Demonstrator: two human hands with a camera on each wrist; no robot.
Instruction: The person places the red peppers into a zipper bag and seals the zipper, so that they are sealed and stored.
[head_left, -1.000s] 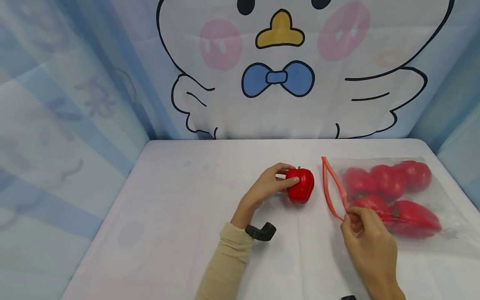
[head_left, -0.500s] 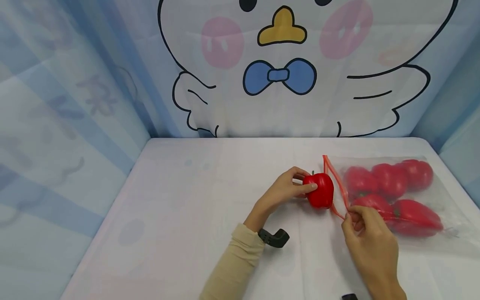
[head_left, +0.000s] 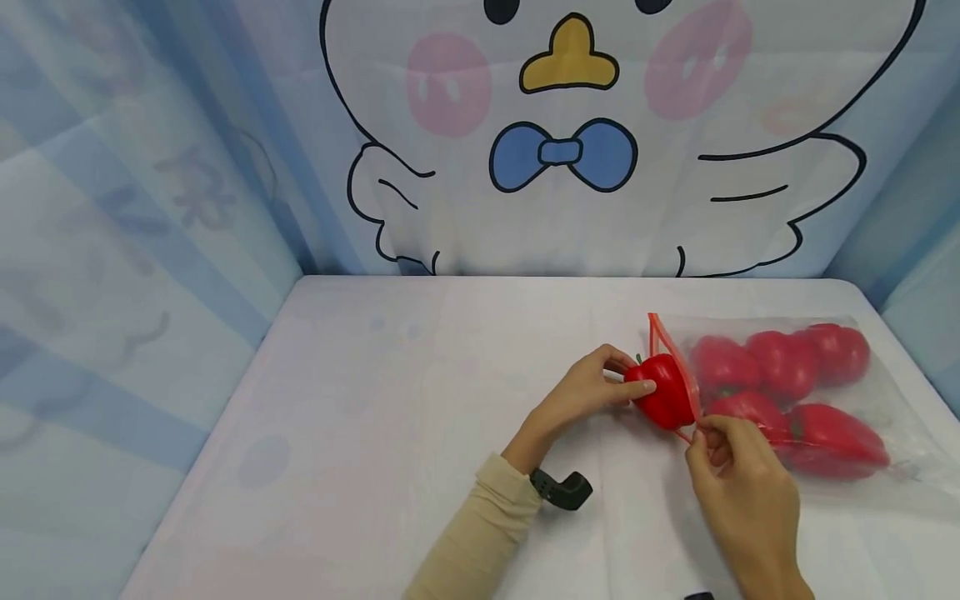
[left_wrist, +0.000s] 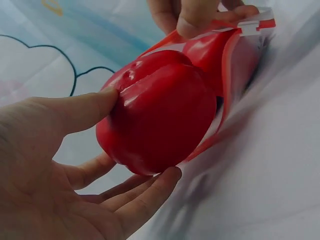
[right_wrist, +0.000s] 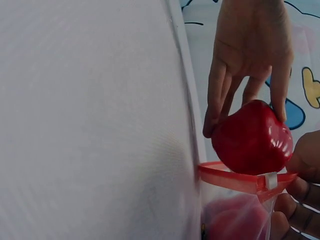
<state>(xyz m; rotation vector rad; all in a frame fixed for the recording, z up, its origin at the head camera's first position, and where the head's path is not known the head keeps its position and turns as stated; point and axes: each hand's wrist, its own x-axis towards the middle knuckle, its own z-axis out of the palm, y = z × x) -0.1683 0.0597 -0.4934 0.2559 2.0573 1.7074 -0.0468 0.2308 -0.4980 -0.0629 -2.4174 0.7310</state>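
A glossy red bell pepper point(head_left: 663, 393) with a green stem is gripped between the thumb and fingers of my left hand point(head_left: 592, 390). Its far end sits at the mouth of a clear zip bag point(head_left: 892, 375) edged in red-orange. The right hand point(head_left: 750, 492) pinches the near corner of that mouth, next to a white slider point(right_wrist: 271, 180). Seen from the left wrist, the pepper point(left_wrist: 157, 112) faces the gap between the bag's two red edges. Inside the bag lie several red vegetables point(head_left: 780, 362), blurred by the plastic.
The bag lies flat along the right side of a white-covered table point(head_left: 360, 433). A backdrop point(head_left: 450, 225) with a cartoon bird stands behind the table, and patterned cloth point(head_left: 112, 292) hangs at the left. The left wrist wears a black band point(head_left: 561, 490).
My left hand has carried the bell pepper rightward across the table to the bag's mouth and tilted it. The right hand keeps its pinch on the bag's edge, nearly unmoved.
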